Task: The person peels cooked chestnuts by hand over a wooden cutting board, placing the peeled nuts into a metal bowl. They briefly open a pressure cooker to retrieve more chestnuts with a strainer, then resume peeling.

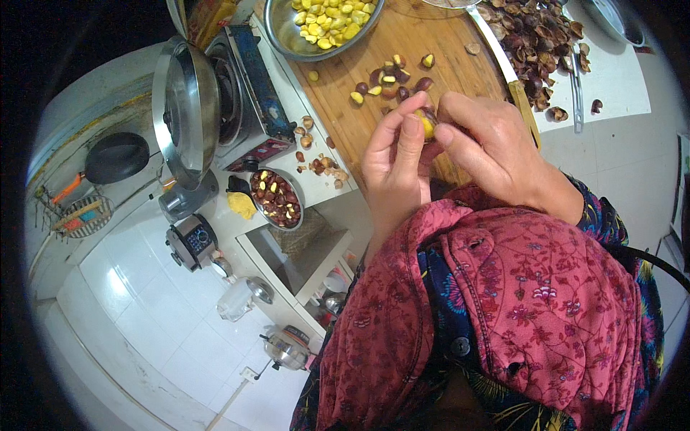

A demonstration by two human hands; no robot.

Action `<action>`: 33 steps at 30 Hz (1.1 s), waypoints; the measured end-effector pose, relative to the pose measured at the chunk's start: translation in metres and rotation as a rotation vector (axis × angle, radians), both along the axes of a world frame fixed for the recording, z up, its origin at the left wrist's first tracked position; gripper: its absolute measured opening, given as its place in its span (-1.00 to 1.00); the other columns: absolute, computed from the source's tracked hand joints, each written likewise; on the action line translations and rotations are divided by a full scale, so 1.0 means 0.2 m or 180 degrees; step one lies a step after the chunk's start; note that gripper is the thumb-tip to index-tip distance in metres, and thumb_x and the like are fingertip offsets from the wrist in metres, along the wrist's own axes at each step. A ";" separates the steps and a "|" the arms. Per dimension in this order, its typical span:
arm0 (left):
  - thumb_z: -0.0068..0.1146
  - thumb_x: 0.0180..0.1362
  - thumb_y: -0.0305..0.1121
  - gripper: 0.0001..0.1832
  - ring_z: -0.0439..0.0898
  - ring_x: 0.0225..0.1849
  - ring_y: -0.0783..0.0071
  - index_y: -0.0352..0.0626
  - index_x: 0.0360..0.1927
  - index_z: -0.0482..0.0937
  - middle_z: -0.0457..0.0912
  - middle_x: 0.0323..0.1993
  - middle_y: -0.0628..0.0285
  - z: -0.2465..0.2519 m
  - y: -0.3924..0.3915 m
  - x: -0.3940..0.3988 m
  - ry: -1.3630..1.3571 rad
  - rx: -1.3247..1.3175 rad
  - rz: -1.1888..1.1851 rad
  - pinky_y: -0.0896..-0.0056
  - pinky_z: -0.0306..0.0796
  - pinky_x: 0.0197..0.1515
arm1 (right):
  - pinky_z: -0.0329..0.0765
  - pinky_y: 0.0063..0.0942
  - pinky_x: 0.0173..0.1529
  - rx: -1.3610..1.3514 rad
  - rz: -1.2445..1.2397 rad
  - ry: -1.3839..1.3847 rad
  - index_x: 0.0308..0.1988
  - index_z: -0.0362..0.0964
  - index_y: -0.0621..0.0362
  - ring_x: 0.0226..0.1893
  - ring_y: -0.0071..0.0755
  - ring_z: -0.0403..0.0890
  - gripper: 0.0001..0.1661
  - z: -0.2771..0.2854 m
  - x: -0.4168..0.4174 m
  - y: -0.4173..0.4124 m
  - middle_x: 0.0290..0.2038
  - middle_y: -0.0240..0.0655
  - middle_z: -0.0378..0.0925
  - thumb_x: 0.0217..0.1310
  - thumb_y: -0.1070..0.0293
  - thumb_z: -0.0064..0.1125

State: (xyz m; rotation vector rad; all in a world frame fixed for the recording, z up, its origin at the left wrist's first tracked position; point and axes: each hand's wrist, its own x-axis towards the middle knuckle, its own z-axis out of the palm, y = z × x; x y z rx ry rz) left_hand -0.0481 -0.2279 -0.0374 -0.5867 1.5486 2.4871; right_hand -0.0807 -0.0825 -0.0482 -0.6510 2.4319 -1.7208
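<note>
A partly shelled chestnut (427,126), yellow flesh showing beside dark brown shell, is held in the fingers of my left hand (398,156). The thumb and bent forefinger of my right hand (498,143) pinch at its right edge. Both hands are over the near part of a wooden cutting board (345,113). Just beyond them lies a loose group of chestnuts (396,78), some with yellow flesh showing through cut shells. A metal bowl (294,51) of peeled yellow chestnuts stands on the board's far left.
Empty shells (539,48) are heaped at right beside a knife with a wooden handle (524,110) and a metal utensil (577,102). Left are a gas stove (259,97), a lidded pan (186,116) and a bowl of unpeeled chestnuts (276,199). An open drawer (291,258) juts out below the counter.
</note>
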 end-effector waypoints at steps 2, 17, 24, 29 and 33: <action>0.12 0.24 -0.37 -0.65 0.52 -0.12 0.57 -0.25 0.06 0.46 0.54 -0.08 0.26 0.01 0.01 0.00 0.0064 -0.0123 -0.0009 0.52 0.47 -0.07 | 0.39 -0.09 -0.42 0.0107 -0.0039 0.0092 -0.42 0.34 0.25 -0.47 0.13 0.50 -0.71 -0.02 0.00 0.00 -0.52 -0.03 0.45 0.17 0.22 -0.04; 0.15 0.15 -0.55 -0.77 0.58 -0.26 0.54 -0.31 -0.10 0.51 0.60 -0.27 0.19 -0.08 0.01 0.02 0.0091 0.0124 -0.0164 0.58 0.51 -0.17 | 0.26 -0.50 -0.59 -0.0750 -0.0409 -0.1079 -0.60 0.34 0.24 -0.73 -0.45 0.31 -0.74 -0.03 0.07 0.00 -0.72 -0.31 0.33 0.07 0.34 0.06; -0.04 0.33 -0.25 -0.67 0.60 -0.15 0.44 -0.21 0.06 0.46 0.57 -0.08 0.10 -0.13 -0.02 -0.02 -0.0133 0.1495 0.0144 0.67 0.55 -0.15 | 0.18 -0.62 -0.55 -0.3437 -0.0360 -0.3638 -0.45 0.29 0.10 -0.64 -0.65 0.25 -0.84 -0.13 0.04 0.11 -0.61 -0.52 0.24 0.22 0.34 -0.12; -0.17 0.36 -0.11 -0.50 0.54 -0.01 0.34 -0.26 0.22 0.31 0.48 0.02 0.05 -0.12 0.03 -0.06 -0.0152 0.0964 -0.0234 0.55 0.53 0.00 | 0.21 -0.54 -0.56 -0.0859 -0.1307 -0.1903 -0.49 0.36 0.11 -0.65 -0.59 0.30 -0.62 -0.40 -0.08 0.32 -0.67 -0.47 0.29 0.29 0.08 0.04; -0.13 0.36 -0.14 -0.50 0.55 -0.04 0.39 -0.31 0.22 0.32 0.50 -0.07 0.17 -0.10 0.05 -0.08 -0.0067 0.0706 -0.0279 0.53 0.49 0.02 | 0.40 -0.18 -0.43 0.1963 -0.1648 -0.0067 -0.43 0.44 0.20 -0.51 0.09 0.48 -0.61 -0.37 -0.10 0.32 -0.54 -0.06 0.47 0.21 0.07 0.13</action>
